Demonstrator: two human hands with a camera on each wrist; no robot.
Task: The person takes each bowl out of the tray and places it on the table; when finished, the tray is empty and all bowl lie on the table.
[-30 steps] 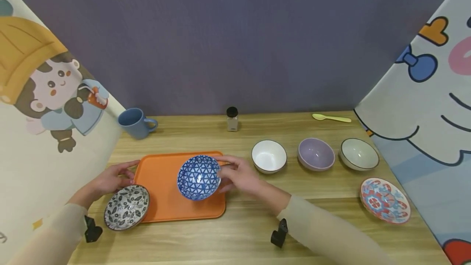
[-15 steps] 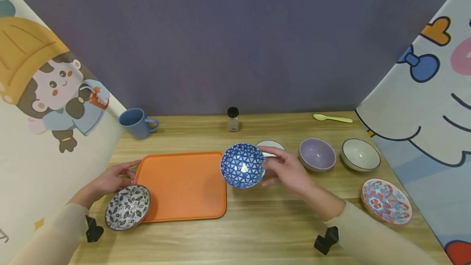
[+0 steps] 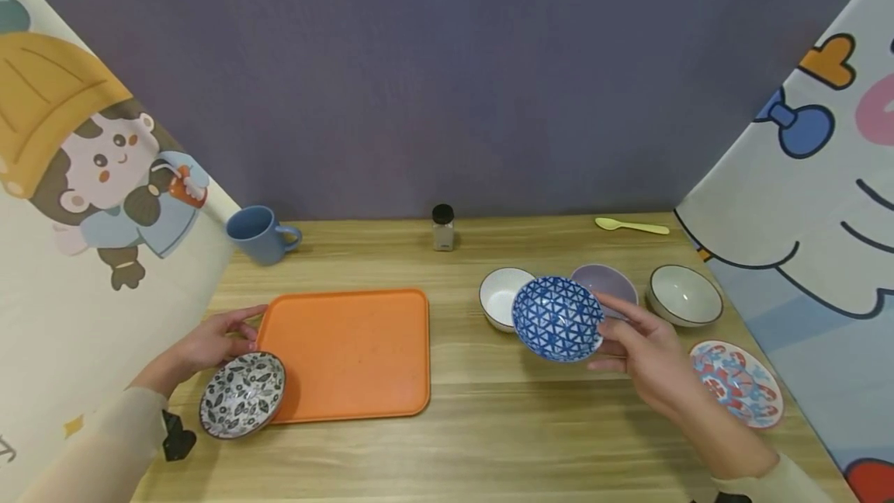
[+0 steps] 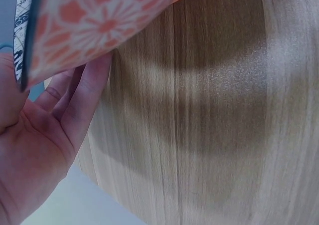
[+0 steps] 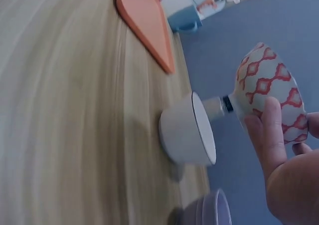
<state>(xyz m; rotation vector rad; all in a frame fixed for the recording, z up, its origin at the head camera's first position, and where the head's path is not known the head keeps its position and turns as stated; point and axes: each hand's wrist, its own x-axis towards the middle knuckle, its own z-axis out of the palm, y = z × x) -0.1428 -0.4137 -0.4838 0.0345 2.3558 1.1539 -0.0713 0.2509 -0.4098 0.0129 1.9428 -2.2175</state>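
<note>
A bowl with a blue triangle pattern inside [image 3: 557, 320] is held by its right side in my right hand [image 3: 653, 355], tilted above the table. Its outside, seen in the right wrist view, bears red diamonds [image 5: 263, 87]; fingers support that side while the thumb is at the rim. On the left, my left hand [image 3: 213, 344] grips a bowl with black-and-white leaves inside [image 3: 243, 396]. This bowl overlaps the front left corner of the orange tray [image 3: 349, 355]. The left wrist view shows its orange flowered outside [image 4: 104, 28], with fingers beneath it.
A white bowl [image 3: 497, 297] and a purple bowl [image 3: 604, 283] stand partly behind the blue bowl. Farther right are a pale bowl [image 3: 684, 295] and a red-and-blue dish [image 3: 743, 386]. A blue mug [image 3: 258, 235], a black-lidded jar [image 3: 443, 233] and a yellow spoon [image 3: 632, 226] lie along the back.
My right hand has carried the blue-patterned bowl rightward, from over the tray to in front of the white and purple bowls. The left hand and its bowl have stayed in place.
</note>
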